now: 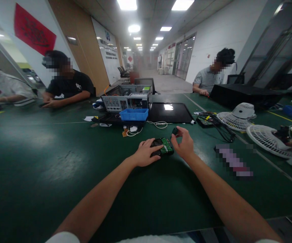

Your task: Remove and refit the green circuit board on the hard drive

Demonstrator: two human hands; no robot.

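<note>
On the green table in front of me lies a hard drive (166, 147), its green circuit board facing up. My left hand (147, 153) lies over the drive's left part, index finger stretched across the board and thumb along the near edge, holding it against the table. Just off the drive's right end, my right hand (183, 143) pinches a small dark piece (174, 131) between thumb and fingers. That piece is raised above the table; its exact kind is too small to make out. The fingers of my left hand partly cover the drive.
Ahead stand an open computer case (125, 98), a blue tray (134, 114) and a flat black screen (171, 113). Cables (224, 126), another circuit board (206, 122), white fan parts (267, 140) and a blurred phone-like object (233, 160) lie to the right. Other people sit around the table.
</note>
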